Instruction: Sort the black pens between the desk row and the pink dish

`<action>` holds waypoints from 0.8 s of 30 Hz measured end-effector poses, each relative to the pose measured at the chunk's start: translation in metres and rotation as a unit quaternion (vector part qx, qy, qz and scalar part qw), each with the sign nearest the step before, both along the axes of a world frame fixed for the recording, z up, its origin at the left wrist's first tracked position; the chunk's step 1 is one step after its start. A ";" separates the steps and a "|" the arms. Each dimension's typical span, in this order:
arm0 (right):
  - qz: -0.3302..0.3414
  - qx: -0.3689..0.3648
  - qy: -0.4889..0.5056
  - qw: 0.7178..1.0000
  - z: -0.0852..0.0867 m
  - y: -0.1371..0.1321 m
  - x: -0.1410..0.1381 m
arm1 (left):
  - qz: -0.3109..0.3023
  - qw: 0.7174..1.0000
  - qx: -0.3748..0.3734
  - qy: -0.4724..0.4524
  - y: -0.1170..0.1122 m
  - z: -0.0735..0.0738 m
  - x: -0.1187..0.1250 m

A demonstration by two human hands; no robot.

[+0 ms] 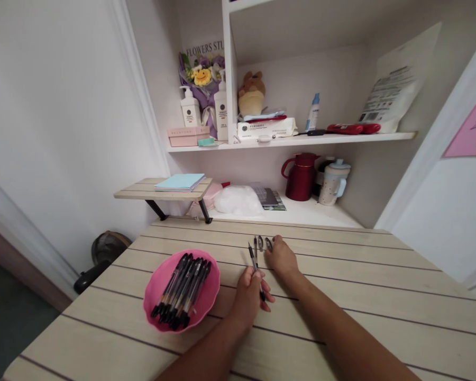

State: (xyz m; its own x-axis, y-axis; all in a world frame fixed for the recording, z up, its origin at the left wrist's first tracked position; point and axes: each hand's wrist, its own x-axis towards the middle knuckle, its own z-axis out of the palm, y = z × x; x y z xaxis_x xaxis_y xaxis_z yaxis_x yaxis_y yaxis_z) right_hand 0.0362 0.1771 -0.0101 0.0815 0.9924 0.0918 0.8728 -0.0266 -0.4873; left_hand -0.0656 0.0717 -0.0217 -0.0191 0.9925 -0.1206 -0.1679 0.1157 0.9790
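**Desk:** What fills the frame?

**Photographer:** A pale slatted table (341, 296), with a pink bowl (154, 286) of black pens (182, 288) toward its left.

**Desk:** And the hands?

**Photographer:** The left hand (249, 296) is closed around a lone pen (253, 256). The right hand (282, 259) rests just beside it, fingers curled at small dark pieces (268, 243); whether it grips one is unclear.

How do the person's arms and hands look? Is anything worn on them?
The left forearm and right forearm are bare; no sleeves show. The left hand and right hand wear no gloves, and no watch, bracelet or ring is visible.
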 end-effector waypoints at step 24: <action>0.085 0.004 0.615 0.784 0.028 -0.061 0.064 | -0.142 0.972 0.087 0.166 -0.011 0.002 0.000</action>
State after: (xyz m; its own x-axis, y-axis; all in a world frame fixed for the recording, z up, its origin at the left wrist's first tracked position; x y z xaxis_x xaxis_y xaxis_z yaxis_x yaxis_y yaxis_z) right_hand 0.1004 0.1161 0.0176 -0.0210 0.9983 0.0534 -0.2676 0.0459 -0.9624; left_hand -0.0658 0.0610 -0.0199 0.2497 0.9682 0.0157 0.1753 -0.0612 0.9826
